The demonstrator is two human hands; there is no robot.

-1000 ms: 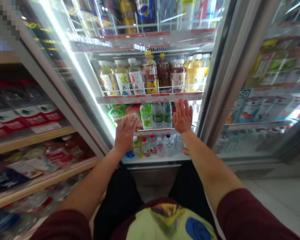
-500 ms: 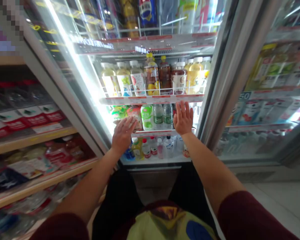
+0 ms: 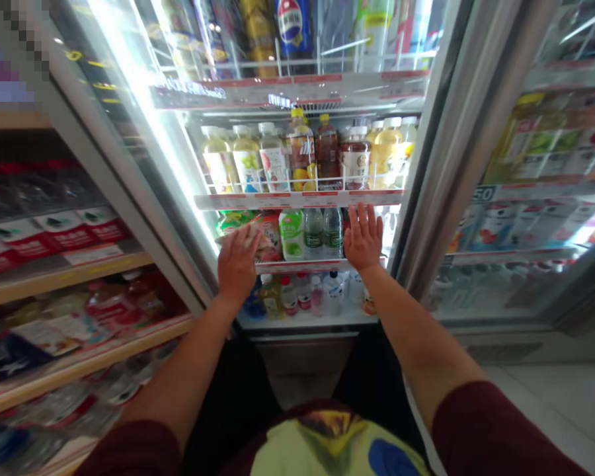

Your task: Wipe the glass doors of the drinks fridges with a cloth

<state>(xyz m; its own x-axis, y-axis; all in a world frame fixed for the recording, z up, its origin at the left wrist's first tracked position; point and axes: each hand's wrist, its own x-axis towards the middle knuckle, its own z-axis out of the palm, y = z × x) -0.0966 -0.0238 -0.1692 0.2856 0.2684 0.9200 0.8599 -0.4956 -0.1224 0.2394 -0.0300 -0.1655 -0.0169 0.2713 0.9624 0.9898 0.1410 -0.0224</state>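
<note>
In front of me is the glass door (image 3: 297,336) of a lit drinks fridge. My left hand (image 3: 237,261) is at its lower left part, closed over a pale crumpled cloth (image 3: 264,242) that shows past the fingertips and is partly hidden. My right hand (image 3: 363,239) lies flat at the right side of the glass, fingers up and apart, holding nothing. Behind the door, between the hands, stand a green-and-white bottle (image 3: 291,235) and clear bottles with green labels (image 3: 333,231).
Bottles of tea and juice (image 3: 302,158) fill the fridge shelf above, with small bottles (image 3: 288,295) at the bottom. Wooden shelves (image 3: 79,277) with packed drinks stand close on my left. To the right is another glass-fronted fridge (image 3: 515,251). A metal frame (image 3: 441,152) divides the two.
My left hand has moved slightly left with the cloth. My right hand stays in nearly the same place on the glass.
</note>
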